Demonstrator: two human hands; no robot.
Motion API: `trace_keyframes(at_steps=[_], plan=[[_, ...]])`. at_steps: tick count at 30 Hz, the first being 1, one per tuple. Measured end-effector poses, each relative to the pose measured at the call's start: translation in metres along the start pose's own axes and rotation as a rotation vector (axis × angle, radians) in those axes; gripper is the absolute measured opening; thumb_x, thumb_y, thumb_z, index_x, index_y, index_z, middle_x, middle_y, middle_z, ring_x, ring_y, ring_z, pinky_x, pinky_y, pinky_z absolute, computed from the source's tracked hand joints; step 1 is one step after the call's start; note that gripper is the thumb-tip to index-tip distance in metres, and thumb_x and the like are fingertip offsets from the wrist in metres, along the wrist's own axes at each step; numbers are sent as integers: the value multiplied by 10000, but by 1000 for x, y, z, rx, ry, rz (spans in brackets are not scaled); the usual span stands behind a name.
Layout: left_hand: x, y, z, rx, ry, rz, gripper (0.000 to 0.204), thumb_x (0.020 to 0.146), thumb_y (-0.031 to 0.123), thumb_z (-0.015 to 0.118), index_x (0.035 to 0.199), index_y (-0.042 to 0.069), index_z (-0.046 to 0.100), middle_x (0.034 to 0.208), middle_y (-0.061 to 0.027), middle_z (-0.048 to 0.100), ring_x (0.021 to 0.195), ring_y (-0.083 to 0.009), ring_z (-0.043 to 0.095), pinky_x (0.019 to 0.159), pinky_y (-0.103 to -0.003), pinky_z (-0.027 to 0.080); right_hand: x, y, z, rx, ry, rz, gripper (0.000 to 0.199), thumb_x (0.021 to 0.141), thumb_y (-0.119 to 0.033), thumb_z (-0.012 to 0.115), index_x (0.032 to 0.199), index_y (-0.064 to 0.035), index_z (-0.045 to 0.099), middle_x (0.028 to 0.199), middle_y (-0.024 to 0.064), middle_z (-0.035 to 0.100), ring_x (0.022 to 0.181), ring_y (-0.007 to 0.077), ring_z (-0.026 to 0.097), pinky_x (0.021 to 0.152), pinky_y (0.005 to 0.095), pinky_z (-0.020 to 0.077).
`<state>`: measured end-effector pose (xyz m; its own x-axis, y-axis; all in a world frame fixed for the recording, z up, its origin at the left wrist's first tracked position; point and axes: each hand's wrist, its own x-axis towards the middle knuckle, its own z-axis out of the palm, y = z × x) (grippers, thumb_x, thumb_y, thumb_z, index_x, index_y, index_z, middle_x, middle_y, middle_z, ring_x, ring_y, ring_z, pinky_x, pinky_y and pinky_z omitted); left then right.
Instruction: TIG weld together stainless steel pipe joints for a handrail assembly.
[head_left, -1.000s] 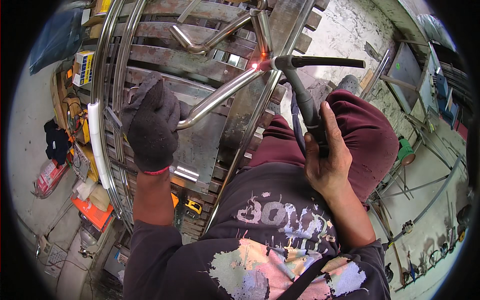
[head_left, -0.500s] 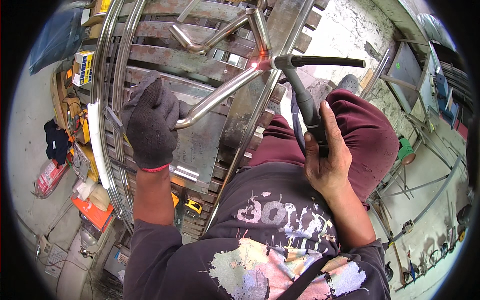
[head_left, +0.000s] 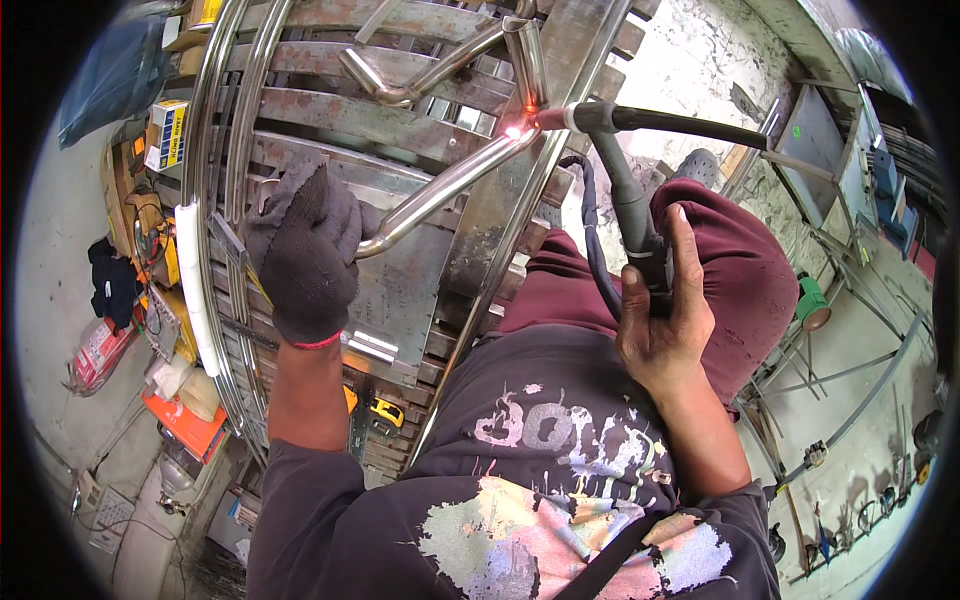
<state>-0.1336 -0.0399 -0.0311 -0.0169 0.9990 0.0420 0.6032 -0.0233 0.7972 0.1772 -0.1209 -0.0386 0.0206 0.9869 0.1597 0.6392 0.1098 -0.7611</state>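
steel tube (head_left: 440, 190) slants up-right from my gloved left hand (head_left: 305, 255) clamped round its bent end, to the glowing joint (head_left: 515, 131) where my right hand (head_left: 660, 320), fist-wrapped on the torch (head_left: 625, 195), aims.

Barely anything moves — the left hand in its dark knitted glove (head_left: 305, 250) has slid slightly along the bent shiny steel tube (head_left: 440, 190), and the orange glow at the black welding torch's tip (head_left: 520, 130) has brightened — that's all.

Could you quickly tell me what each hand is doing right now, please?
Left hand: gloved, closed around the bent steel tube.
Right hand: bare, closed around the welding torch.
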Motion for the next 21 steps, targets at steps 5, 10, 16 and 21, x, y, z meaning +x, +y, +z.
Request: trace_keyframes(at_steps=[5, 10, 16, 21], plan=[[-3, -50, -13, -1404, -155, -443, 226, 1022, 310, 477, 977, 110, 571, 788, -14, 492, 657, -186, 479, 703, -360, 426, 0, 1, -1, -7, -22, -27, 693, 876, 98, 684, 1505, 77, 395, 1374, 281, 604, 1116, 371, 706, 922, 377, 572], [6, -33, -9, -1491, -276, -378, 264, 1037, 342, 431, 992, 115, 558, 814, -13, 499, 686, -192, 484, 694, -369, 409, -1, 0, -1, -10, -25, -30, 686, 880, 101, 680, 1505, 79, 398, 1368, 288, 603, 1107, 367, 708, 913, 379, 574], [1, -37, -13, -1150, -85, -440, 310, 1042, 371, 412, 1028, 106, 573, 829, -26, 518, 680, -205, 489, 671, -425, 422, -6, 0, -4, 64, -124, 71, 638, 931, 57, 662, 1507, 69, 388, 1490, 279, 516, 1296, 366, 614, 1017, 376, 525], [7, 1, 0, -1265, 426, -906, 329, 1057, 335, 393, 1051, 80, 600, 782, -42, 546, 630, -220, 516, 612, -455, 447, -4, 0, -3, 64, -135, 34, 637, 915, 84, 653, 1496, 80, 393, 1487, 294, 511, 1279, 375, 626, 1012, 374, 528]])
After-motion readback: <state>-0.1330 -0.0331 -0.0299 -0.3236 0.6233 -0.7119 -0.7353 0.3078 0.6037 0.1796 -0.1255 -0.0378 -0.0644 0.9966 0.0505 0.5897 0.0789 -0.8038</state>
